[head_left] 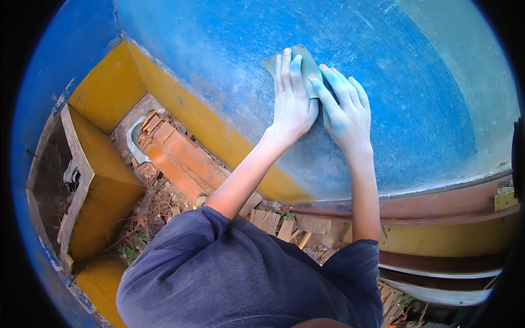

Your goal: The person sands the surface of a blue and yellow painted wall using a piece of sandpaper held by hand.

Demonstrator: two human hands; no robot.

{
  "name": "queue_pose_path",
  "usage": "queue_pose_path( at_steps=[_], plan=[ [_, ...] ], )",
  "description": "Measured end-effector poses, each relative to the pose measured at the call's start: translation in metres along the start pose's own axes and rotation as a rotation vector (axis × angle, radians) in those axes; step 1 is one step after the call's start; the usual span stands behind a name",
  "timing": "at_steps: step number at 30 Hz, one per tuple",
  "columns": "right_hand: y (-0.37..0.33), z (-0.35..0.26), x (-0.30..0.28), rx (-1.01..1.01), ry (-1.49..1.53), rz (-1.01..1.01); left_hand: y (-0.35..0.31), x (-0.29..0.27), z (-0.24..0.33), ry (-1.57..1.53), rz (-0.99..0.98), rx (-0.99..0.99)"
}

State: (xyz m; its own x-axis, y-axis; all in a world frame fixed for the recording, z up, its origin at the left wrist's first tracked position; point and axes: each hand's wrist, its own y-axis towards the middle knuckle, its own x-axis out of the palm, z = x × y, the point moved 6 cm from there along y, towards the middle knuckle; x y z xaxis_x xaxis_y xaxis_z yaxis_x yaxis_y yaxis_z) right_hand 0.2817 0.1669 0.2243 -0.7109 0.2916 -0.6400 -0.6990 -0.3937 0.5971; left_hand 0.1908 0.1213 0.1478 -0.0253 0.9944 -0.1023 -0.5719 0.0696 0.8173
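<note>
A thin grey-green sheet of sandpaper (304,54) lies flat against the blue wall (404,93). My left hand (291,101) holds it there, its stretched fingers pressing over the sheet. Close beside it, my right hand (347,112) has its fingers spread, with the index fingertip over the sheet's right edge and the others against the wall. Pale bluish dust coats both hands and forearms. Fine scratch marks and whitish patches cover the wall around them. My palms' undersides are hidden.
A yellow band (186,109) runs along the wall's lower left. Below, orange-brown boards (180,158) lie by a pale basin (134,143) amid debris. A yellow partition (104,191) stands at left. A brown ledge (437,202) crosses the lower right.
</note>
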Motion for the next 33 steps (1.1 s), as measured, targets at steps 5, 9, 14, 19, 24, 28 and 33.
queue_pose_path(
  at_steps=[5, 9, 14, 19, 24, 28, 33],
  plan=[
    [-0.037, 0.012, -0.017, 0.146, -0.018, 0.357, 0.032, 0.001, -0.055, -0.077, -0.014, -0.176],
    [-0.036, 0.005, -0.015, 0.162, -0.098, 0.319, -0.104, 0.04, -0.042, 0.025, -0.291, -0.172],
    [-0.045, 0.005, -0.013, 0.208, -0.139, 0.251, -0.002, 0.01, -0.081, -0.145, -0.06, -0.319],
    [-0.038, 0.003, -0.008, 0.245, -0.229, 0.242, -0.02, 0.017, -0.059, -0.016, -0.116, -0.2],
    [-0.039, 0.002, -0.011, 0.248, -0.217, 0.257, -0.047, 0.031, -0.034, 0.0, -0.261, -0.099],
    [-0.034, -0.001, -0.009, 0.264, -0.242, 0.245, 0.068, -0.017, -0.072, -0.104, -0.009, -0.126],
    [-0.037, -0.001, 0.001, 0.265, -0.261, 0.26, -0.116, 0.04, -0.051, -0.131, -0.22, -0.225]
  ],
)
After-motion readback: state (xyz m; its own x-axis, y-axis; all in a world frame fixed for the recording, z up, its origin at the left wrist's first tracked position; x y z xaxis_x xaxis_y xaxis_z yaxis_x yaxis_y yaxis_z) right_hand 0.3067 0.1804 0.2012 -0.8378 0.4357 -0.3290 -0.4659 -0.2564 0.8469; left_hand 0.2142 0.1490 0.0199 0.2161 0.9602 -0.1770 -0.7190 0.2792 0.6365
